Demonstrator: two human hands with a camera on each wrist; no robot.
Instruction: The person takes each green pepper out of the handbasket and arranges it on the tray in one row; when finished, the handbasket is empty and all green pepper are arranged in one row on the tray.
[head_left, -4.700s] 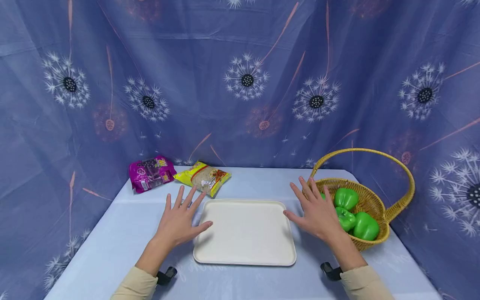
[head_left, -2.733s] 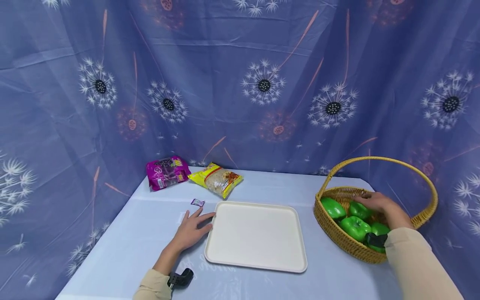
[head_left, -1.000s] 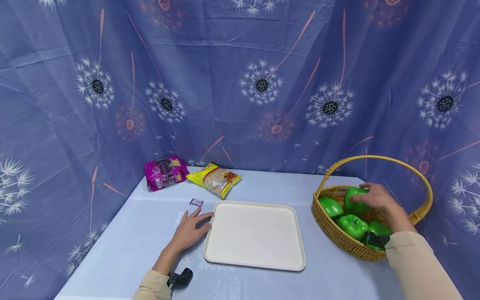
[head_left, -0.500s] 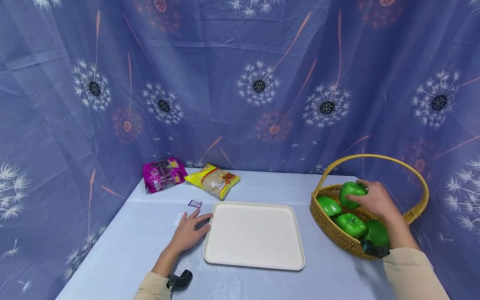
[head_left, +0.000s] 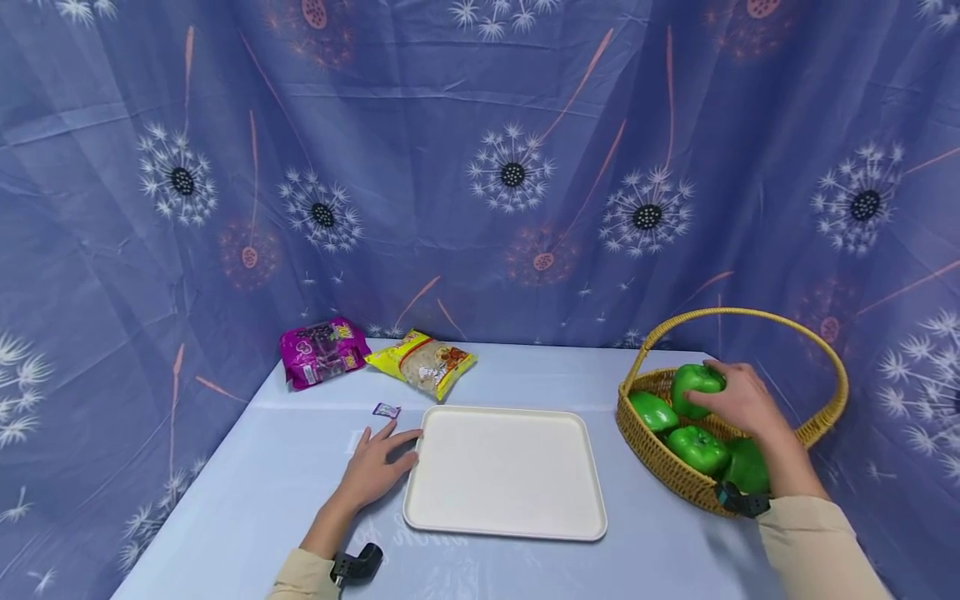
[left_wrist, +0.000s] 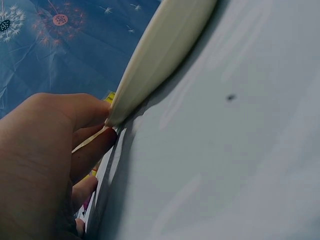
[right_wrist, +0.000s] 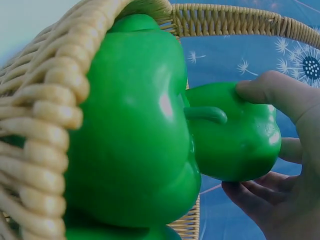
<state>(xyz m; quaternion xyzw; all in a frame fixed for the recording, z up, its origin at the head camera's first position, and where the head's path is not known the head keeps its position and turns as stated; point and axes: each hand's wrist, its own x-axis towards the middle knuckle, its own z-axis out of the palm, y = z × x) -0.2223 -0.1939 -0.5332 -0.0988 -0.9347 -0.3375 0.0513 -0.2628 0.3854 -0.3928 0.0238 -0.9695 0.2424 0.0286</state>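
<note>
My right hand (head_left: 742, 398) grips a green bell pepper (head_left: 692, 388) at the back of the wicker basket, its top above the rim. The right wrist view shows this pepper (right_wrist: 240, 140) between thumb and fingers, partly behind a larger-looking pepper (right_wrist: 135, 125) with a curved stem. Several other green peppers (head_left: 699, 450) lie in the basket (head_left: 660, 468). On the left, my left hand (head_left: 372, 472) rests with loosely spread fingers, thumb and index tips at the left rim of the white rectangular tray (head_left: 506, 475). In the left wrist view the fingertips meet the tray's edge (left_wrist: 150, 65).
A purple snack bag (head_left: 324, 353) and a yellow snack bag (head_left: 424, 363) lie at the back left. A tiny purple packet (head_left: 387, 411) is just beyond the left fingertips. The basket's tall handle (head_left: 750, 312) arches behind the right hand. A patterned blue curtain (head_left: 420, 167) hangs around the table.
From open above the table, the hands went to the tray's rim and into the basket. The right hand took hold of a pepper and raised it slightly. The left hand has since stayed put.
</note>
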